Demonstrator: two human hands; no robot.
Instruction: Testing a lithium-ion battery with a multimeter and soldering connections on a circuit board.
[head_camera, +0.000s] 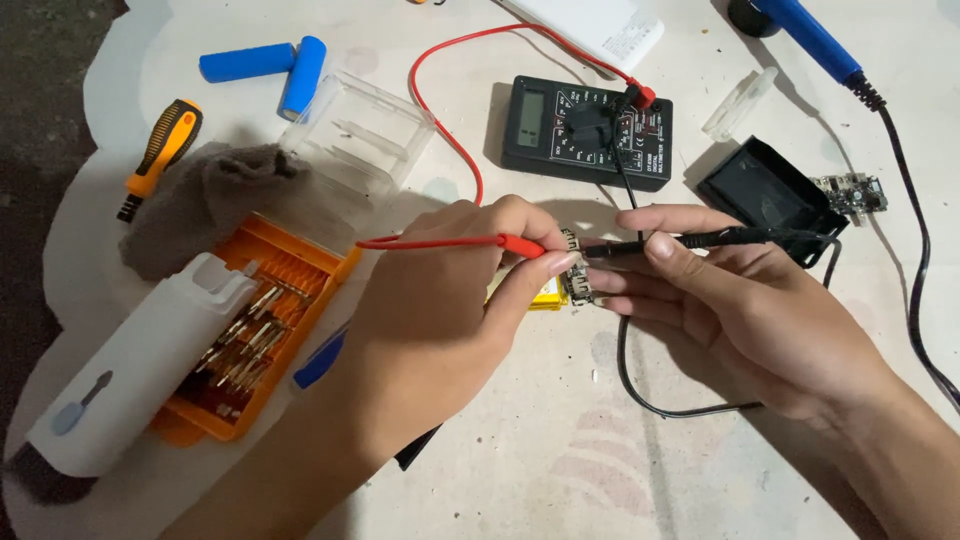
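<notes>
Two probes meet mid-table: left hand (440, 290) pinches the red probe (450, 242), right hand (740, 300) pinches the black probe (690, 240), tips on the small circuit board (577, 285) (partly hidden) between them; multimeter (585, 130) sits toward the far edge.

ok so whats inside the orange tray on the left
The orange tray holds rows of metal screwdriver bits. A white electric screwdriver lies across its near left part and covers the bits there; the far end is too blurred to tell.

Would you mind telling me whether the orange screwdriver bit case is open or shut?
Open. The orange bit case has its clear lid swung back, and the bits lie exposed in their rows.
</notes>
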